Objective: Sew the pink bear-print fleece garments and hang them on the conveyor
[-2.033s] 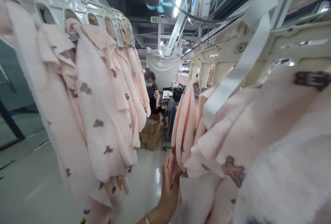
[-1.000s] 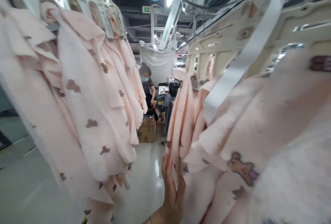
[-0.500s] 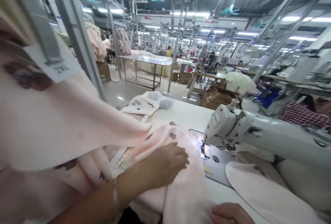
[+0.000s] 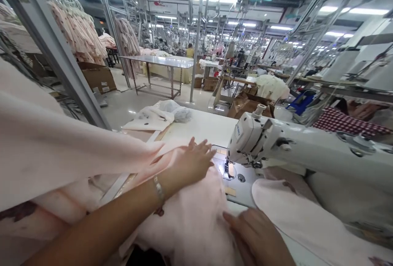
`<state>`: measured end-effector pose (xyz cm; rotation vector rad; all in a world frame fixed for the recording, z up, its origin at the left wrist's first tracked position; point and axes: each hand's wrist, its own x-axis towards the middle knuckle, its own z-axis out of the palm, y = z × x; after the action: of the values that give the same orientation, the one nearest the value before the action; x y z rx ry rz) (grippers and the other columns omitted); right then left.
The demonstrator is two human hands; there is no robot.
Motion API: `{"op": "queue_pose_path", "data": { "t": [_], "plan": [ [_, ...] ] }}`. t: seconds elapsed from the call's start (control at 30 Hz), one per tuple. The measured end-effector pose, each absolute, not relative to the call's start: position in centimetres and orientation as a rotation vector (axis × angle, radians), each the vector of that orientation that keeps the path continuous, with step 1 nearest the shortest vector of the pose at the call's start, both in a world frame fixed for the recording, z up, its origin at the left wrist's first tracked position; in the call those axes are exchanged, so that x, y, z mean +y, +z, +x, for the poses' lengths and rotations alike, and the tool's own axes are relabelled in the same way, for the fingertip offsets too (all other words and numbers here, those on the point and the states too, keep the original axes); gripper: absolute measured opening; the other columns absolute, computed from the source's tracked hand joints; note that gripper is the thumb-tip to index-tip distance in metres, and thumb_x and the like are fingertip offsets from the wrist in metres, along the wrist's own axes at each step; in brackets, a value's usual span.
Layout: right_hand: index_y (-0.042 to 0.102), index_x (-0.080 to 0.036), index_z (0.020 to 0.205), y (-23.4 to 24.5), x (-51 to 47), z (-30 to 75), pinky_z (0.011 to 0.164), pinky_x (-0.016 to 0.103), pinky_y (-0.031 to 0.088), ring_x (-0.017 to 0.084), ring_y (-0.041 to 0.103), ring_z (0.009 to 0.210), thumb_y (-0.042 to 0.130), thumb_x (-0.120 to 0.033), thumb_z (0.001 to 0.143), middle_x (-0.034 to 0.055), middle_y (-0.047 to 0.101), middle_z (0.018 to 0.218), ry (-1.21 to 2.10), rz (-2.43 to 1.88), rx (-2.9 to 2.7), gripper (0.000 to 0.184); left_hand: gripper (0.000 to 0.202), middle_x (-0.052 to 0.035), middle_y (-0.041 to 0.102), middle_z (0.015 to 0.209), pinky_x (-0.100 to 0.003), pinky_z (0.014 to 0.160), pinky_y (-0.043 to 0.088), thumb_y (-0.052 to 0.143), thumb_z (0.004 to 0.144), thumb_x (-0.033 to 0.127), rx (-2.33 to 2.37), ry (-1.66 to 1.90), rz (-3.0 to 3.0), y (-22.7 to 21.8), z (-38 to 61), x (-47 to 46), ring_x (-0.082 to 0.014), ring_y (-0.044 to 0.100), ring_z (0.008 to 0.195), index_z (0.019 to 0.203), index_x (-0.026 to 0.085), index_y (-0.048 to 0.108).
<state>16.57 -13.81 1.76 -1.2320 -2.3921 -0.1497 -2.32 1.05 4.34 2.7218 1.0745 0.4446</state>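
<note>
My left hand (image 4: 195,161) lies palm down on a pale pink fabric piece (image 4: 193,208), its fingers spread toward the sewing machine (image 4: 245,139). A bracelet (image 4: 159,188) circles that wrist. At the fabric's right edge my right hand (image 4: 259,233) is closed, thumb and finger on the cloth; its lower fingers are hidden. The lit needle and presser foot (image 4: 229,169) stand just right of the fabric, apart from it. More pink cloth (image 4: 61,143) hangs at the left and runs onto the table.
Another pink piece (image 4: 285,204) lies right of the needle plate, under the machine arm. A spotted white cloth (image 4: 150,118) with clear plastic sits at the white tabletop's (image 4: 215,128) far left. A metal post (image 4: 58,48) rises at left; a steel table (image 4: 159,61) stands beyond.
My left hand has moved forward over the cloth and spread its fingers. My right hand has come further into view onto the fabric's edge. The view has swung rightward; the 2XL label is out of sight.
</note>
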Motion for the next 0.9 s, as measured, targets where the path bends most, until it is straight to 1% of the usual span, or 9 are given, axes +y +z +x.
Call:
{"op": "queue_pose_path", "data": {
  "t": [0.1,0.2,0.27,0.33,0.43,0.57,0.7,0.83,0.9],
  "plan": [
    [0.056,-0.018,0.110,2.0,-11.2,15.7,0.057,0.030,0.035,0.017,0.049,0.063,0.040,-0.010,0.084,0.0032,0.057,0.070,-0.211,-1.253,-2.351,0.031,0.030,-0.0155,0.044,0.133,-0.061,0.105,0.009,0.066,0.077,0.015,1.094,0.396,2.718,4.5,-1.4,3.2,-0.0335,0.027,0.130,0.106,0.010,0.059],
    [0.060,-0.019,0.097,1.2,-9.9,15.2,0.060,0.031,0.031,0.018,0.047,0.066,0.043,-0.012,0.084,0.0029,0.057,0.072,-0.194,-1.278,-2.319,0.023,0.011,-0.0055,0.061,0.104,-0.047,0.095,0.038,0.057,0.086,0.021,1.022,0.374,2.711,4.8,-1.1,3.6,-0.0210,0.055,0.103,0.090,0.011,0.061],
    [0.060,-0.019,0.091,0.6,-9.9,15.1,0.060,0.031,0.029,0.018,0.045,0.066,0.043,-0.012,0.084,0.0031,0.056,0.072,-0.175,-1.288,-2.291,0.020,0.013,-0.0009,0.061,0.083,-0.036,0.078,0.048,0.053,0.089,0.023,1.009,0.391,2.681,5.3,-0.9,3.4,-0.0151,0.059,0.079,0.088,0.011,0.059],
    [0.059,-0.018,0.091,0.1,-10.1,15.1,0.060,0.030,0.028,0.018,0.044,0.067,0.042,-0.011,0.085,0.0034,0.054,0.072,-0.161,-1.290,-2.264,0.020,0.008,0.0004,0.059,0.079,-0.029,0.069,0.048,0.052,0.088,0.019,0.982,0.426,2.660,5.5,-0.4,3.2,-0.0137,0.057,0.073,0.089,0.012,0.057],
    [0.059,-0.017,0.092,-0.1,-10.4,15.3,0.061,0.030,0.027,0.018,0.043,0.068,0.042,-0.009,0.084,0.0040,0.054,0.073,-0.136,-1.296,-2.242,0.020,0.012,-0.0003,0.060,0.090,-0.027,0.070,0.045,0.052,0.083,0.011,0.941,0.478,2.659,4.7,0.5,3.2,-0.0159,0.056,0.083,0.094,0.016,0.055],
    [0.058,-0.017,0.089,0.1,-10.5,15.6,0.061,0.030,0.028,0.018,0.043,0.068,0.041,-0.009,0.084,0.0042,0.053,0.072,-0.088,-1.300,-2.247,0.019,0.011,-0.0010,0.060,0.093,-0.031,0.078,0.042,0.054,0.084,0.014,0.954,0.500,2.680,2.1,1.1,3.6,-0.0173,0.054,0.086,0.094,0.018,0.054],
    [0.058,-0.017,0.096,0.4,-10.9,15.8,0.062,0.030,0.029,0.018,0.044,0.068,0.043,-0.012,0.084,0.0046,0.054,0.075,-0.043,-1.259,-2.311,0.020,0.016,-0.0098,0.054,0.109,-0.041,0.089,0.035,0.052,0.086,0.017,1.034,0.602,2.731,1.8,0.8,3.0,-0.0243,0.046,0.101,0.101,0.014,0.053],
    [0.058,-0.018,0.096,1.1,-11.2,17.0,0.062,0.030,0.032,0.017,0.046,0.067,0.044,-0.014,0.085,0.0039,0.054,0.072,0.081,-1.188,-2.433,0.018,0.011,-0.0056,0.057,0.092,-0.039,0.083,0.037,0.048,0.088,0.021,0.855,0.460,2.853,2.5,0.1,-1.1,-0.0228,0.048,0.090,0.085,0.017,0.057],
    [0.058,-0.020,0.091,1.7,-10.7,18.0,0.061,0.029,0.033,0.017,0.048,0.068,0.040,-0.015,0.086,0.0032,0.055,0.072,0.188,-1.201,-2.458,0.020,0.017,-0.0069,0.057,0.100,-0.041,0.087,0.036,0.046,0.090,0.027,0.829,0.410,2.891,2.3,-0.5,-3.6,-0.0242,0.048,0.097,0.099,0.017,0.056]
  ]
}}
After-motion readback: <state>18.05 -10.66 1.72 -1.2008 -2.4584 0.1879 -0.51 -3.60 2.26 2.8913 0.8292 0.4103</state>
